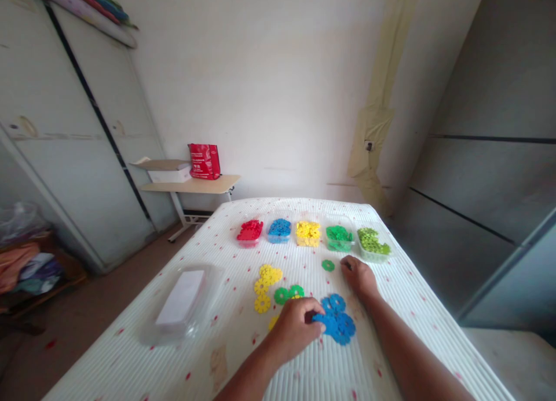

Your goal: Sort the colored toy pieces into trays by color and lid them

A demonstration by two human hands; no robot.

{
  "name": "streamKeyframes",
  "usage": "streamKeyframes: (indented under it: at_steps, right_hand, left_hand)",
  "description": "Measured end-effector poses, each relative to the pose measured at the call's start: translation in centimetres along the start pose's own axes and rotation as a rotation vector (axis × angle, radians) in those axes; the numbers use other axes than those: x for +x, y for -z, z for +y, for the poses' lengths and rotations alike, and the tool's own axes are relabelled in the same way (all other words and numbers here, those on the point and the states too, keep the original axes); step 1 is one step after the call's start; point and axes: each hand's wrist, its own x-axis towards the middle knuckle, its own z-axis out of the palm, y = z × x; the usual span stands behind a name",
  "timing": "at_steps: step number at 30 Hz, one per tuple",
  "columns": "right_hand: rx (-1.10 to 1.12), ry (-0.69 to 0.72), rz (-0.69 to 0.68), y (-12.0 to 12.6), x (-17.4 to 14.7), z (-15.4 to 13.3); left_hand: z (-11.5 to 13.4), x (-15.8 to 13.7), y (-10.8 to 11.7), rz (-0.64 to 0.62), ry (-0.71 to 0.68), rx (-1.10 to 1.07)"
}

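Note:
My left hand (299, 321) pinches the left edge of a cluster of blue notched plastic discs (341, 327), which are joined like a flower and lie low over the cloth. My right hand (359, 275) is farther forward, its fingers curled together; whether anything is in them is hidden. Just left of its fingertips lies a single green disc (328, 265). Beyond my left hand are joined green discs (282, 295), partly covered by the hand. A chain of yellow discs (262, 286) curves to their left, and another bit of yellow (273, 323) shows beside my wrist.
Along the far side stand clear tubs of red (249, 231), blue (279, 230), yellow (308, 233), green (339, 237) and light green pieces (372, 241). A white box in clear plastic (181, 296) lies at left. Behind, a side table (195, 185) carries a red bag (205, 161).

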Motion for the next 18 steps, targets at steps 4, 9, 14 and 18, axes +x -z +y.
streamKeyframes:
  at_steps: [4,9,14,18]
  right_hand:
    - [0.0,0.001,0.007,0.0,0.0,0.0]
    - [-0.012,0.004,0.014,-0.2,0.1,0.2]
    - [-0.017,0.0,0.01,-0.2,0.1,0.2]
    - [-0.014,-0.009,0.005,0.0,0.0,0.0]
  left_hand:
    - [1.3,1.0,-0.3,-0.093,-0.137,0.114]
    - [2.1,2.8,-2.2,-0.193,-0.244,0.412]
    - [2.6,3.9,-2.7,-0.253,-0.214,0.59]
    - [3.3,4.4,-2.6,-0.243,-0.204,0.601]
